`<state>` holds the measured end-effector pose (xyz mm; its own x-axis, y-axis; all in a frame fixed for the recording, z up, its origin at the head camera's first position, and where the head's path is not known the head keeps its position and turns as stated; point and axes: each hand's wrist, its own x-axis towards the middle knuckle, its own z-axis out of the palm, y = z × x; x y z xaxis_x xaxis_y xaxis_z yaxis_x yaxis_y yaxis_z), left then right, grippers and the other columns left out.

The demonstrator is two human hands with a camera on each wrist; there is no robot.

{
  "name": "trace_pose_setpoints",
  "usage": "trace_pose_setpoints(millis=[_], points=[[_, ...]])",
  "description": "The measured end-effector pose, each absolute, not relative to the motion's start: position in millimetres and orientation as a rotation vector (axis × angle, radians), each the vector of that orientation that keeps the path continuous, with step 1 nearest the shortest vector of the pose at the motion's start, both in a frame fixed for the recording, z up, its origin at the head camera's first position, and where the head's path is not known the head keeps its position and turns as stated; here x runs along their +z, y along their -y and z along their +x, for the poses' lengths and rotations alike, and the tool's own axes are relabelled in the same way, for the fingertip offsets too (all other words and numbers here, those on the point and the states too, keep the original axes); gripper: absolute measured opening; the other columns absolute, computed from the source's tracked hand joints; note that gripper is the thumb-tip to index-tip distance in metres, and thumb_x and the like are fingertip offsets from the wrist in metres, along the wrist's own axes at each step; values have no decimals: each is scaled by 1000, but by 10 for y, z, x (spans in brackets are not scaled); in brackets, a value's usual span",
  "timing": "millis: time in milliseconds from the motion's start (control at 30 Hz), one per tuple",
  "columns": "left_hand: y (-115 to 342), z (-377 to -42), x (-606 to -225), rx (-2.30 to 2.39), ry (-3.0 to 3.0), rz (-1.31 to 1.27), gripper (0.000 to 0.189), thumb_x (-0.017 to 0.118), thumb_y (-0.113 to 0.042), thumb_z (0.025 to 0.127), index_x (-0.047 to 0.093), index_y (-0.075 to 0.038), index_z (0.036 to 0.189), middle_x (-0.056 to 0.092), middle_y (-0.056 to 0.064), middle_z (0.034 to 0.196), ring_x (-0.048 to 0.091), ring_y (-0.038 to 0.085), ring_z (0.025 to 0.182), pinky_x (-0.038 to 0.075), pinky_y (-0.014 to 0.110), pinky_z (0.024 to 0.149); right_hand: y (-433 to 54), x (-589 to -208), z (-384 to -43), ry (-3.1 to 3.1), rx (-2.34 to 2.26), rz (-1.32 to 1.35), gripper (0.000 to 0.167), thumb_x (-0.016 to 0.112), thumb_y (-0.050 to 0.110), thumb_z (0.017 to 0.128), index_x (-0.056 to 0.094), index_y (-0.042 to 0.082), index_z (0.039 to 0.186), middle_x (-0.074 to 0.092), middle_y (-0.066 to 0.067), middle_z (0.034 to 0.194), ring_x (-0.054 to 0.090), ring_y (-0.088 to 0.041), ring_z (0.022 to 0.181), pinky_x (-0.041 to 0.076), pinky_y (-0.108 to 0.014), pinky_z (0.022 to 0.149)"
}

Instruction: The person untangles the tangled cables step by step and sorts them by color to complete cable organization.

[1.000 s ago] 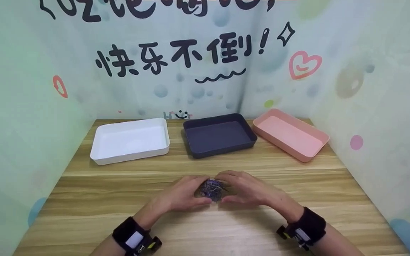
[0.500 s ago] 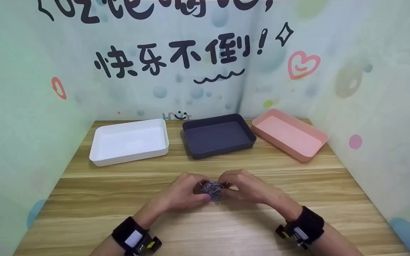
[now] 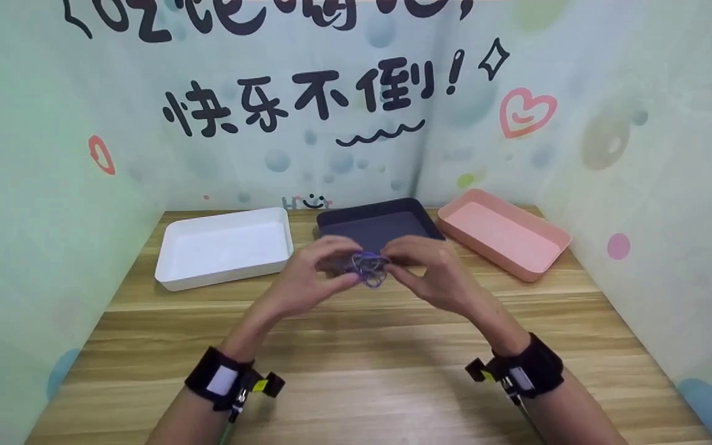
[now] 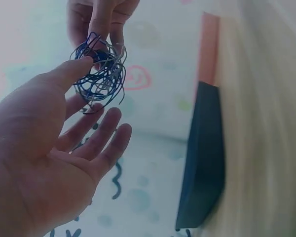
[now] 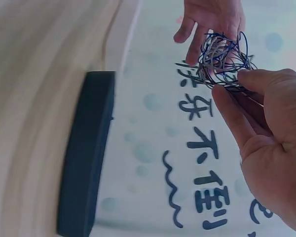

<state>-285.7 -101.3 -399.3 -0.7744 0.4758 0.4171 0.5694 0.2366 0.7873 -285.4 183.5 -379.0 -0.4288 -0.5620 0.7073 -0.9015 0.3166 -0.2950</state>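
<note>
2 hands (image 3: 305, 279) (image 3: 437, 271) aloft, pinching 1 wire tangle (image 3: 371, 267)

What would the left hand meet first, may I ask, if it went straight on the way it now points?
Past the wire tangle it holds, the left hand would probably meet the right hand, directly opposite in the head view, though exact depth is unclear.
</note>
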Motion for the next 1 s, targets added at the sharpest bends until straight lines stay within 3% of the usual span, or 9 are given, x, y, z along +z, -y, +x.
trace_pose_setpoints(millis=[133, 233, 367, 500, 633, 733, 867, 1000], points=[[985, -2897, -3833, -1859, 2215, -1001, 49, 79, -4, 103, 67, -1, 150, 64, 19, 157, 72, 32, 138, 61, 36, 116, -1754, -3619, -2876, 1996, 884, 1221, 20, 87, -1, 97, 85, 3, 116, 85, -13, 115, 83, -27, 105, 69, -29, 91], [929, -2910, -3749, -2048, 2049, -967, 54, 74, 2, 104, 59, 2, 156, 60, 22, 159, 69, 33, 142, 63, 33, 112, -1687, -3523, -2892, 1935, 888, 1176, 20, 87, 0, 97, 84, 3, 117, 85, -13, 117, 83, -29, 108, 63, -22, 100], [817, -2908, -3657, -2276, 1825, -879, 68, 67, 3, 106, 43, -2, 169, 55, 23, 166, 66, 27, 145, 62, 30, 112, -1593, -3424, -2910, 1867, 945, 1129, 20, 87, 1, 98, 84, 1, 118, 84, -15, 118, 82, -29, 108, 59, -15, 104], [693, -2890, -3564, -2534, 1599, -799, 73, 55, -1, 108, 30, -9, 175, 50, 23, 172, 63, 24, 147, 59, 30, 118, -1501, -3355, -2924, 1813, 993, 1077, 19, 87, 2, 98, 84, 0, 116, 83, -16, 115, 81, -29, 105, 60, -17, 104], [576, -2871, -3506, -2720, 1446, -788, 68, 38, -6, 110, 23, -9, 177, 42, 23, 177, 58, 29, 152, 57, 33, 121, -1446, -3347, -2939, 1794, 977, 1044, 17, 87, 2, 98, 84, 0, 115, 82, -16, 114, 81, -29, 105, 61, -19, 105], [524, -2841, -3513, -2784, 1365, -839, 72, 27, -7, 107, 16, -9, 178, 34, 23, 180, 55, 29, 154, 57, 33, 121, -1422, -3379, -2947, 1786, 940, 1030, 17, 87, 0, 97, 84, 0, 113, 82, -16, 113, 80, -30, 106, 62, -23, 103], [500, -2803, -3556, -2774, 1318, -892, 78, 28, -12, 102, 12, -10, 178, 30, 24, 180, 57, 21, 146, 57, 29, 117, -1408, -3419, -2948, 1777, 864, 1038, 18, 90, 1, 95, 85, 1, 112, 83, -14, 112, 75, -30, 105, 62, -30, 98], [442, -2821, -3564, -2730, 1357, -846, 67, 35, -22, 112, 19, -9, 175, 39, 20, 171, 60, 19, 138, 60, 28, 111, -1445, -3426, -2951, 1780, 797, 1059, 19, 91, 3, 94, 85, 2, 112, 83, -12, 112, 73, -29, 106, 61, -33, 97]])
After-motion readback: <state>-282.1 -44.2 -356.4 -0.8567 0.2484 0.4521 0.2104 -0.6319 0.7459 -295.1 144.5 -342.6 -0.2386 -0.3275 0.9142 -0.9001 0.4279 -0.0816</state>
